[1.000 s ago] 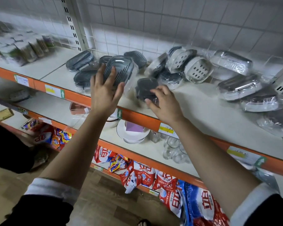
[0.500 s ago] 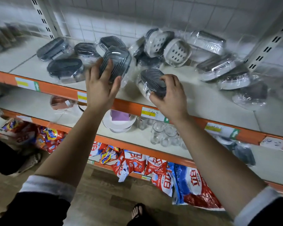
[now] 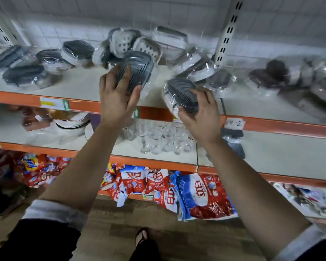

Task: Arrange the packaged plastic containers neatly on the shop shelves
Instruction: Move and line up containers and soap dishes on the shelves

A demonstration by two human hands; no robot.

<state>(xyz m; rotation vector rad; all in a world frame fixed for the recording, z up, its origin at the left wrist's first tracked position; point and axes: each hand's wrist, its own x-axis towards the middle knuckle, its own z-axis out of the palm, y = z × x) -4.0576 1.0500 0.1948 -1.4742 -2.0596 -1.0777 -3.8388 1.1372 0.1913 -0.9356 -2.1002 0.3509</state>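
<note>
My left hand [image 3: 115, 97] grips a wrapped grey ribbed container [image 3: 137, 70], tilted up above the top shelf [image 3: 79, 85]. My right hand [image 3: 201, 112] holds a second wrapped grey container [image 3: 179, 91] just above the shelf's orange front edge. Several more packaged containers lie on the shelf: dark grey ones at the left [image 3: 24, 74], white perforated ones at the back [image 3: 132, 44], and blurred dark ones at the right [image 3: 267, 76].
A white slotted upright [image 3: 226, 32] splits the top shelf. Below it stand white bowls [image 3: 72, 123] and drinking glasses [image 3: 158, 136]. Red and blue detergent bags [image 3: 196, 194] fill the bottom shelf. A sandalled foot [image 3: 142, 236] shows on the wooden floor.
The view has swung right along the shelf. Both hands have moved right with their containers, and the right hand's container is lifted a little off the shelf.
</note>
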